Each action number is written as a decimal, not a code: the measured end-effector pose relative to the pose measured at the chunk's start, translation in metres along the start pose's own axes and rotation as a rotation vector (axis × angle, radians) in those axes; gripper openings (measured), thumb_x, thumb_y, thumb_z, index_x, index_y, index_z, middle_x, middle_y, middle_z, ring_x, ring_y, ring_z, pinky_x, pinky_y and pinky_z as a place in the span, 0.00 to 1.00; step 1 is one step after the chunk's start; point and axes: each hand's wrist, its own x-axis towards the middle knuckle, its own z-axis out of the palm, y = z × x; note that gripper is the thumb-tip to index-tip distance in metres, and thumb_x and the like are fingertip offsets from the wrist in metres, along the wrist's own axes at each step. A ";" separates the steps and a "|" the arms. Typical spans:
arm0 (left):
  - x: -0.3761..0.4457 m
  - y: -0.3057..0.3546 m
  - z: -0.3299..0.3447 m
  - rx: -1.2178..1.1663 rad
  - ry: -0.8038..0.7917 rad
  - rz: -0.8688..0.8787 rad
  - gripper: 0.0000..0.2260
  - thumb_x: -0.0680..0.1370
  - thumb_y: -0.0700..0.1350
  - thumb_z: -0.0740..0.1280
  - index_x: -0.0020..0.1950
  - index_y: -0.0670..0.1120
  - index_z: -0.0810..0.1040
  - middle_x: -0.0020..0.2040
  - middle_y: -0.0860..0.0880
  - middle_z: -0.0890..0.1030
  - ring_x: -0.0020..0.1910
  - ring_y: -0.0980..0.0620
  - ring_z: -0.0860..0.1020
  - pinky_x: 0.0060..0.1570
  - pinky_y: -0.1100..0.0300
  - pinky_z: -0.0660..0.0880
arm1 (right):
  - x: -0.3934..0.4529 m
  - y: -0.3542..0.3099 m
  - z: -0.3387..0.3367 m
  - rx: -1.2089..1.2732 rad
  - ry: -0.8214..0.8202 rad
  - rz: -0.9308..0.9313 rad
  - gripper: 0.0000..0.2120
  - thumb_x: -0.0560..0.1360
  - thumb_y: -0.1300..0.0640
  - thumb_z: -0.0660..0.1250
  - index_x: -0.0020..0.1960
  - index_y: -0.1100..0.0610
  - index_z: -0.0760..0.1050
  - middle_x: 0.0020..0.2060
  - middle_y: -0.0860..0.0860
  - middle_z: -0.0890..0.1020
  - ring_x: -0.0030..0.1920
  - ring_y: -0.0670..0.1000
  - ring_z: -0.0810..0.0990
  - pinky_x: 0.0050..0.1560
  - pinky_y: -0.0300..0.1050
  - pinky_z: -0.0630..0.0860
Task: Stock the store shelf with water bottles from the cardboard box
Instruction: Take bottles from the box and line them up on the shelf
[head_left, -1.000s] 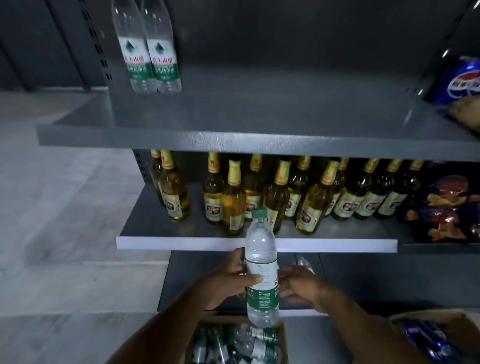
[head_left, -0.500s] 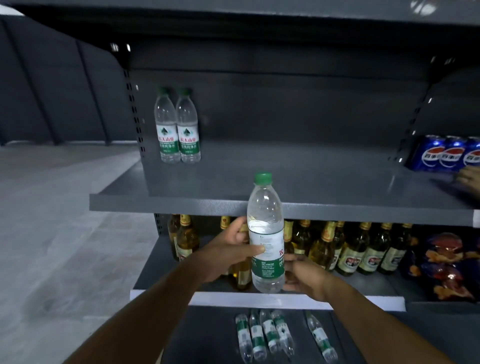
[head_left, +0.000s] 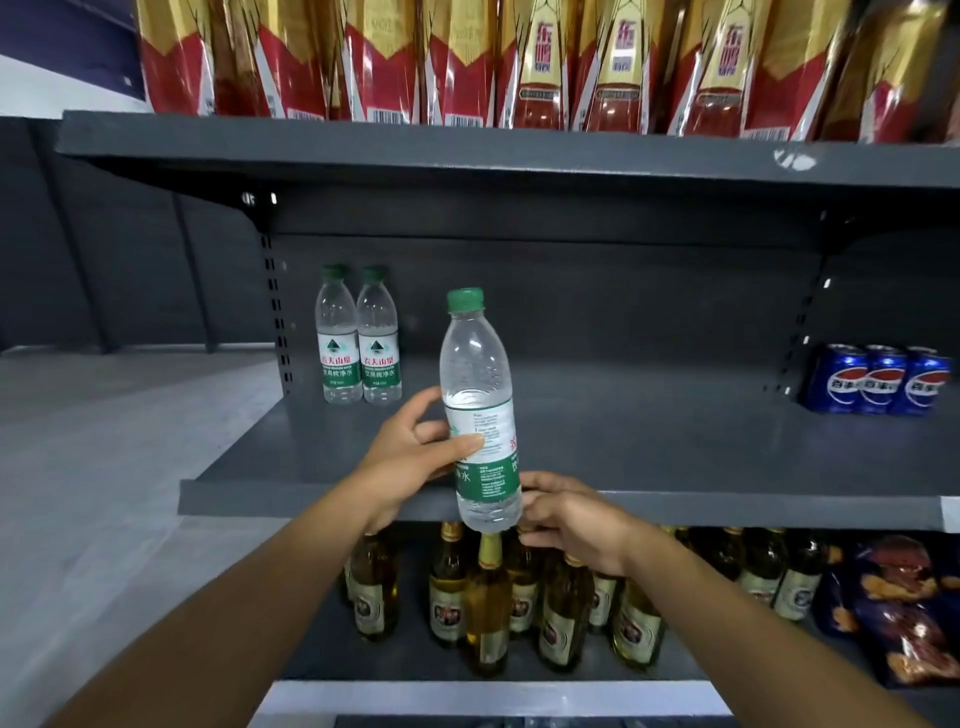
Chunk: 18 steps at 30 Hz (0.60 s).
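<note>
Head view hides the right hand's (head_left: 566, 514) fingertips behind the clear ribbed bottle (head_left: 480, 410); its grip is unclear. Left hand (head_left: 410, 457) wraps the glossy label above.

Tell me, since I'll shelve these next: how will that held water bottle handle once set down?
The water bottle looks full, so probably hefty. Tall and narrow, it may tip if nudged. Its clear plastic likely flexes under the left hand.
</note>
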 end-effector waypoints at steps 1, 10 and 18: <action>0.003 0.002 -0.003 0.000 0.031 0.005 0.29 0.69 0.41 0.74 0.67 0.52 0.69 0.52 0.47 0.85 0.52 0.50 0.83 0.48 0.58 0.80 | 0.002 -0.007 0.000 -0.001 0.006 -0.028 0.20 0.75 0.68 0.57 0.63 0.53 0.72 0.56 0.48 0.83 0.60 0.49 0.78 0.62 0.47 0.72; 0.033 0.005 -0.019 0.195 0.284 0.059 0.29 0.65 0.43 0.79 0.62 0.56 0.71 0.46 0.49 0.86 0.46 0.52 0.84 0.51 0.49 0.80 | 0.034 -0.047 0.024 -0.122 0.164 -0.236 0.41 0.69 0.66 0.73 0.75 0.56 0.56 0.69 0.50 0.70 0.70 0.47 0.67 0.71 0.50 0.66; 0.062 -0.014 -0.018 0.491 0.497 0.085 0.33 0.61 0.54 0.79 0.64 0.51 0.74 0.45 0.54 0.85 0.47 0.54 0.83 0.55 0.50 0.78 | 0.080 -0.050 0.074 -0.282 0.494 -0.334 0.35 0.65 0.58 0.76 0.66 0.49 0.61 0.58 0.47 0.75 0.54 0.46 0.77 0.51 0.39 0.74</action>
